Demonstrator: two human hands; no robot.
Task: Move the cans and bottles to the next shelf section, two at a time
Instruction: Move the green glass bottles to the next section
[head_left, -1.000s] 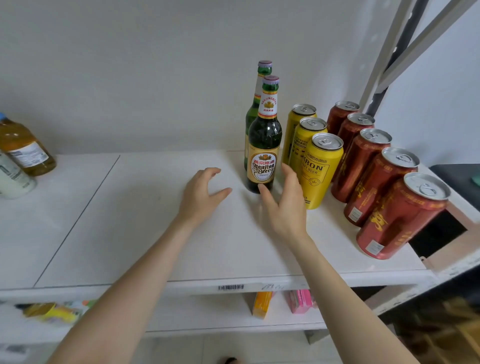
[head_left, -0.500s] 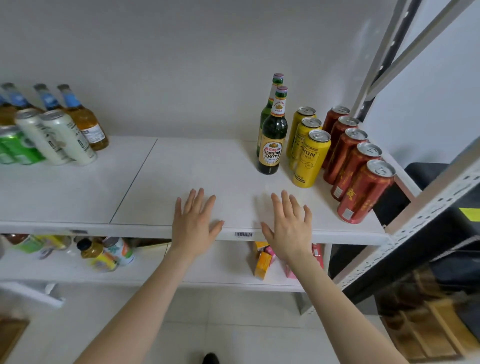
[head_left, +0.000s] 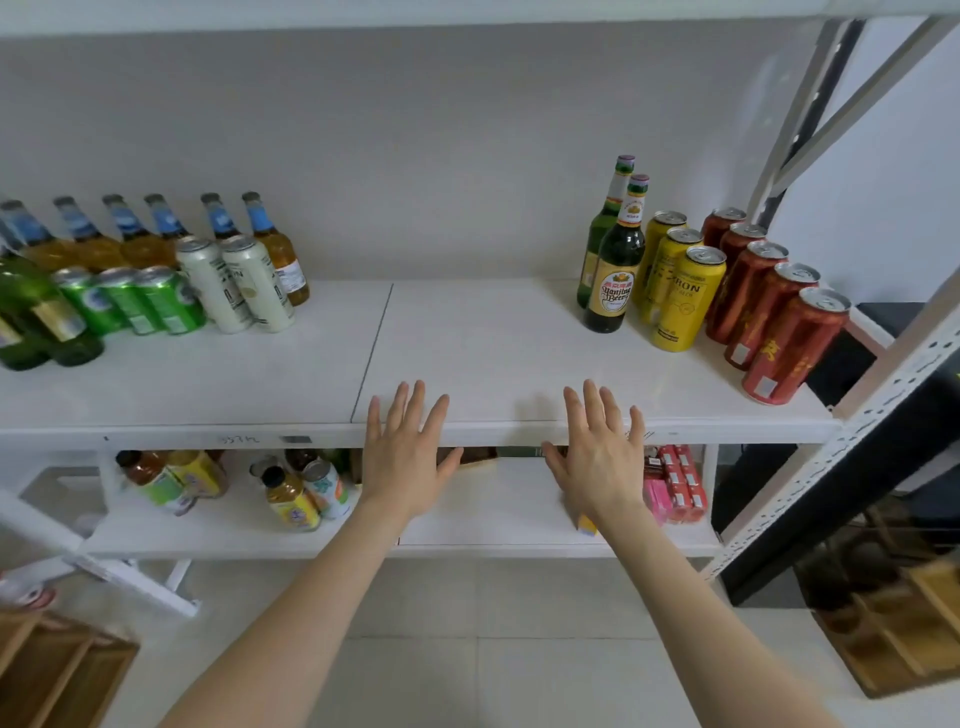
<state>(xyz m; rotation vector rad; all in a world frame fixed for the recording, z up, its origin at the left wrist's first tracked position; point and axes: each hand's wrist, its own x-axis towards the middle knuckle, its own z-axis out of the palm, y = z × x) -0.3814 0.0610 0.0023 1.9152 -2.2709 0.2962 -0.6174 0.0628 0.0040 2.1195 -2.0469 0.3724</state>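
At the shelf (head_left: 467, 338) front edge, my left hand (head_left: 405, 462) and right hand (head_left: 597, 462) hover, fingers (head_left: 415, 410) spread, empty, poised for a paired pickup.

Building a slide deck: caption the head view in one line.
Open, empty left hand and right hand at the shelf edge; bottles, yellow cans and red cans stand at its right end.

Below and right of the fingers (head_left: 593, 410), pink and red cartons (head_left: 675, 488) stand on the lower shelf (head_left: 493, 514). One wooden crate (head_left: 57, 670) sits on the tiled floor (head_left: 519, 597) far left, another crate (head_left: 893, 639) far right.
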